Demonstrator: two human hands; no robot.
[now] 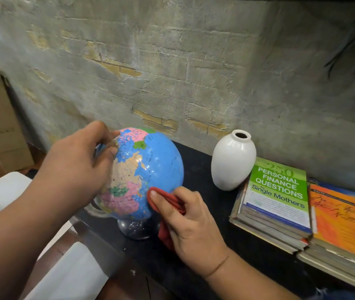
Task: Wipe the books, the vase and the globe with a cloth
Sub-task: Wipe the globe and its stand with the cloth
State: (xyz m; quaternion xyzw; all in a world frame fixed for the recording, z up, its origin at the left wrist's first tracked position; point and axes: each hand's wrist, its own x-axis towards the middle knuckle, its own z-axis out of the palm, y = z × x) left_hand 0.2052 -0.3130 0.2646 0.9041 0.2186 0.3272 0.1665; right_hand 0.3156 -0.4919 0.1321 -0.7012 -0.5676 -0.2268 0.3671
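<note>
Dim, soft light; faint glare on the globe [150,167]; blurred books [336,221] and wide-angle warping at the right edge.

On the green book [278,191], right of the grip of the right hand [191,230] on the cloth [165,202], "250 PERSONAL FINANCE QUESTIONS for Single Mothers" is printed. On the orange book [341,219], farther right, illegible handwriting is scrawled. Map lettering on the globe [155,165], against the grip, cannot be read.

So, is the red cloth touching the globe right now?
Touching. The head view shows the right hand pressing the folded red cloth against the lower side of the globe, with no gap between them.
</note>
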